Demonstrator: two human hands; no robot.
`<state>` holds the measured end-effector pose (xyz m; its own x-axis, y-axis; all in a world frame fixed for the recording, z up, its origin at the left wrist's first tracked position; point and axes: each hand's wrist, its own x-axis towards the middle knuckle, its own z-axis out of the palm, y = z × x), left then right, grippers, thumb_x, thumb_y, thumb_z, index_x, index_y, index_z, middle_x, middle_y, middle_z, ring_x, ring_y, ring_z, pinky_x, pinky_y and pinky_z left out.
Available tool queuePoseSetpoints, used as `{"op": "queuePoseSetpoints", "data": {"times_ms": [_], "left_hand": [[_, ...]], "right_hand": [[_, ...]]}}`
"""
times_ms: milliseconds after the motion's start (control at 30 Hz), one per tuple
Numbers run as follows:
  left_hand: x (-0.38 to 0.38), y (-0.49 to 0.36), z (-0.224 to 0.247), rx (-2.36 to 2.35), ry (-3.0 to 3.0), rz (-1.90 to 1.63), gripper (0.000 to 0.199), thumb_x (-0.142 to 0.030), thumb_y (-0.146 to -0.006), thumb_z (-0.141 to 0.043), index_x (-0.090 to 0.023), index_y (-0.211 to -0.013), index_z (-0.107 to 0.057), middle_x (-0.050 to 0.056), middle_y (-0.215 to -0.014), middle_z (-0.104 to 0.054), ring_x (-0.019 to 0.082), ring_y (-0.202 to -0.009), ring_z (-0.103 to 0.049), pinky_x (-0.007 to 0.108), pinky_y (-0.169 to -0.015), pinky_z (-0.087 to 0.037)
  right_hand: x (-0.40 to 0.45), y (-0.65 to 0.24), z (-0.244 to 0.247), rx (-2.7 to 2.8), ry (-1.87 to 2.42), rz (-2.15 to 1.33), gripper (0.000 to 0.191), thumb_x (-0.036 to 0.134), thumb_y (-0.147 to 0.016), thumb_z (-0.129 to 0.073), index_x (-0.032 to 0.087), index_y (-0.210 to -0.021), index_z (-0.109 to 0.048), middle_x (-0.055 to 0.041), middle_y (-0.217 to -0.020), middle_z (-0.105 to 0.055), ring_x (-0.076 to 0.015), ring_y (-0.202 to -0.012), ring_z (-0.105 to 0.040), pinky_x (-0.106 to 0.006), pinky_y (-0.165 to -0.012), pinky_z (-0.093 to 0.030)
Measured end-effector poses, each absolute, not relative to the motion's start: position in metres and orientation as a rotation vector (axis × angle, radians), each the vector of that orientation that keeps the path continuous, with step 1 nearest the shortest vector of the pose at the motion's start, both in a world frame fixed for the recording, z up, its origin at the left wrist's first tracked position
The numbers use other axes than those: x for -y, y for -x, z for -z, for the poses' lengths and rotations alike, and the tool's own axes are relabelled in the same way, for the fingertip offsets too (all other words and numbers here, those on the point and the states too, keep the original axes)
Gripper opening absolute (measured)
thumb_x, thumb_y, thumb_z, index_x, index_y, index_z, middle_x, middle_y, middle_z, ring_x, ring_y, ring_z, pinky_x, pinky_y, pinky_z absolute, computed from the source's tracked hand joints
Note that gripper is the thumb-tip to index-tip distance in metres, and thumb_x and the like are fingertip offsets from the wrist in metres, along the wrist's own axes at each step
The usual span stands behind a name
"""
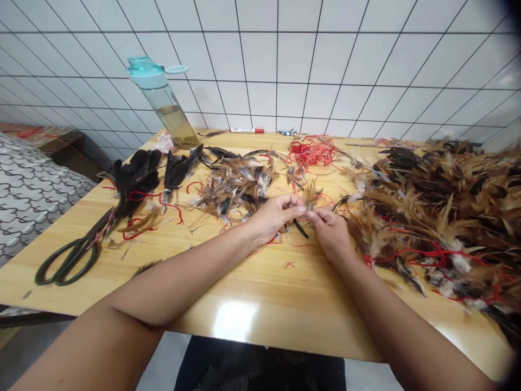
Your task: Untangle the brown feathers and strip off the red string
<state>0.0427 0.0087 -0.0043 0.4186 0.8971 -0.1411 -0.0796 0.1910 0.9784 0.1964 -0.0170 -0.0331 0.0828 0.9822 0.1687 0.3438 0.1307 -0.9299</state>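
Near the middle of the wooden table, my left hand [280, 213] and my right hand [329, 231] meet at the fingertips. Both pinch the base of a small brown feather tuft [311, 194], which points up and away from me. A dark narrow feather [301, 228] lies just below the fingertips. Left of my left hand is a loose pile of brown and white feathers [236, 184]. Beyond my hands sits a tangle of red string [311, 150]. A large heap of brown feathers [459, 201] tied with red string spreads to the right of my right hand.
Black-handled scissors [67, 263] lie at the left, near black feather bundles [136, 176]. A water bottle [169, 106] stands at the back left. A red marker [246, 130] lies along the tiled wall [297, 54]. Patterned cloth [36, 190] is beyond the table's left edge.
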Motion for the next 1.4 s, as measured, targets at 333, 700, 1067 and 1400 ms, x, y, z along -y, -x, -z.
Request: {"op": "queuePoseSetpoints", "data": {"times_ms": [333,700,1067,1400], "left_hand": [[-0.005,-0.045,-0.005,-0.903,-1.185,-0.844,0.015,-0.021,-0.075,-0.066,-0.015,-0.074,-0.053,-0.005,-0.058,-0.051,0.004,-0.047,-0.042,0.017,-0.047,-0.031],[-0.011,-0.042,0.008,-0.793,-1.185,-0.815,0.028,-0.032,-0.066,-0.075,-0.012,-0.077,-0.059,0.0,-0.067,-0.06,0.006,-0.059,-0.051,0.019,-0.057,-0.037],[-0.013,-0.041,0.013,-0.821,-1.216,-0.837,0.025,-0.032,-0.069,-0.072,-0.013,-0.071,-0.057,-0.003,-0.062,-0.054,0.007,-0.057,-0.045,0.02,-0.057,-0.034],[-0.017,-0.039,0.015,-0.716,-0.927,-0.806,0.035,-0.035,-0.063,-0.08,-0.012,-0.068,-0.054,-0.001,-0.06,-0.054,0.006,-0.055,-0.048,0.019,-0.056,-0.037]], "right_hand": [[0.015,-0.196,0.034,1.542,1.329,-0.881,0.021,0.035,-0.077,-0.054,0.02,-0.063,-0.057,-0.0007,-0.065,-0.057,-0.015,-0.066,-0.05,-0.027,-0.064,-0.039],[0.015,-0.197,0.032,1.687,1.31,-0.785,0.02,0.026,-0.078,-0.052,0.021,-0.06,-0.057,-0.0014,-0.064,-0.059,-0.0159,-0.065,-0.053,-0.029,-0.068,-0.041],[0.019,-0.194,0.027,1.671,1.311,-0.821,0.015,0.025,-0.078,-0.059,0.022,-0.068,-0.069,-0.002,-0.071,-0.068,-0.0167,-0.07,-0.059,-0.029,-0.071,-0.044],[0.019,-0.193,0.03,1.609,1.321,-0.825,0.013,0.027,-0.078,-0.06,0.02,-0.071,-0.069,-0.0028,-0.072,-0.069,-0.016,-0.069,-0.059,-0.028,-0.069,-0.044]]}}
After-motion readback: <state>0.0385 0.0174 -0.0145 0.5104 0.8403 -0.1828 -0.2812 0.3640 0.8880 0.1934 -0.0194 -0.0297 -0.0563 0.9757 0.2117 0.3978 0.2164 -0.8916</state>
